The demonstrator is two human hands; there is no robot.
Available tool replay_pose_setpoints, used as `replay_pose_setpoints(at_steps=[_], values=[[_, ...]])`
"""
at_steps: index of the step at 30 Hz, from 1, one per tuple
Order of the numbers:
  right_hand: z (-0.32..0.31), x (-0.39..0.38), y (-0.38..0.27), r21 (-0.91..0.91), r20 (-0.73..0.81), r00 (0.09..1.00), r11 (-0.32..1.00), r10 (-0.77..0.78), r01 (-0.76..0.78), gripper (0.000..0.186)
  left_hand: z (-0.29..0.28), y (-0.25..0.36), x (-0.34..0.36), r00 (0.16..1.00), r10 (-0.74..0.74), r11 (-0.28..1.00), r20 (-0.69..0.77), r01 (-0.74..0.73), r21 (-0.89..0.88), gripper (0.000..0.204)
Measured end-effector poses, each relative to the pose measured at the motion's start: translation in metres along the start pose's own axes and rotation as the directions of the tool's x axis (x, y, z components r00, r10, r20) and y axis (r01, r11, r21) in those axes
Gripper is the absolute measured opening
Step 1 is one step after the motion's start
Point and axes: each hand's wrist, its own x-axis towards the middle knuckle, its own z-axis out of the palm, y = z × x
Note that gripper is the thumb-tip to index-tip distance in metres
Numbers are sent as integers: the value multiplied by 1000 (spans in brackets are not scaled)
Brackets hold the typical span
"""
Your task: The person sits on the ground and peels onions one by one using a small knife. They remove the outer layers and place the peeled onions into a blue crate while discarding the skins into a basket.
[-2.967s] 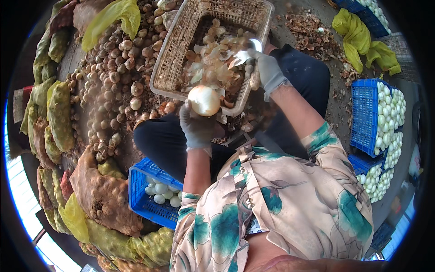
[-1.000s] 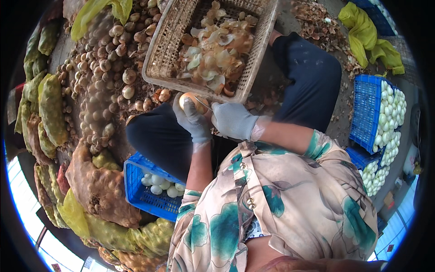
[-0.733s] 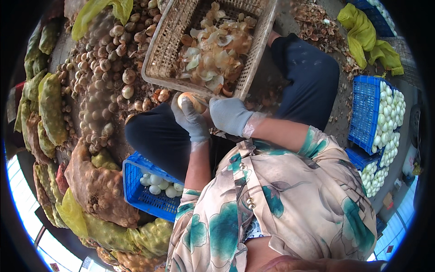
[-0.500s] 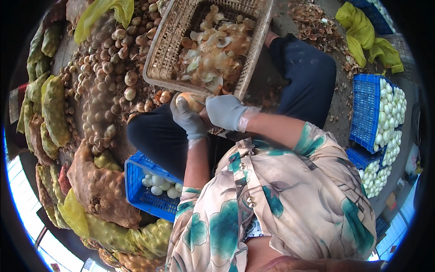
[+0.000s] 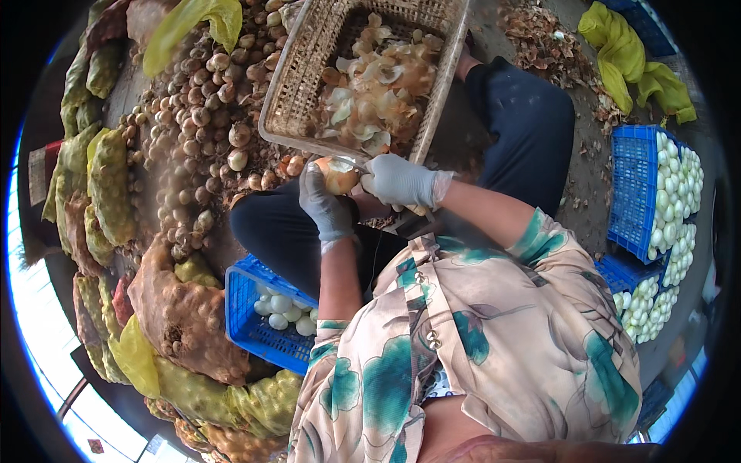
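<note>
My left hand (image 5: 324, 207), in a pale grey glove, is closed round a brown-skinned onion (image 5: 338, 177). A pale patch shows on the onion's upper side. My right hand (image 5: 403, 182), gloved alike, grips a knife whose thin blade (image 5: 351, 163) reaches across the top of the onion. Most of the handle is hidden in the fist. Just beyond both hands stands a dirty, pale plastic crate (image 5: 287, 116) with loose onion skins (image 5: 377, 96) in it. By my left knee, a blue crate (image 5: 251, 337) holds several peeled white onions (image 5: 282, 307).
Unpeeled onions (image 5: 202, 116) are heaped at the far left. Full mesh sacks (image 5: 181, 312) line the left side. On the right, blue crates (image 5: 634, 189) hold peeled onions (image 5: 679, 185). Yellow-green netting (image 5: 617, 54) and scattered skins (image 5: 540, 38) lie at the far right.
My right hand has moved slightly right, and the knife blade now shows over the onion. The onion's pale patch has come into sight. The whole view has shifted slightly.
</note>
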Motion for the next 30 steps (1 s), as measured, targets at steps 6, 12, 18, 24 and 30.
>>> replay_pose_setpoints(at_steps=[6, 12, 18, 24, 30], values=[[19, -12, 14, -345, -243, 958, 936, -154, 63, 34, -5, -18, 5, 997, -80, 997, -9, 80, 14, 40], [29, -10, 29, -383, -265, 919, 907, -293, 178, 31, -6, -22, 8, 999, -17, 992, -46, 23, 127, 37], [38, -5, 54, -298, -287, 887, 914, -362, 277, 23, -10, -33, 12, 996, 5, 983, -93, 13, 186, 35], [41, -10, 52, -200, -269, 915, 947, -301, 252, 23, -3, -30, 7, 990, 118, 948, -78, -89, 305, 34], [31, -1, 42, -305, -156, 963, 938, -219, 163, 28, -13, -34, 13, 996, 79, 955, -50, -61, 291, 34]])
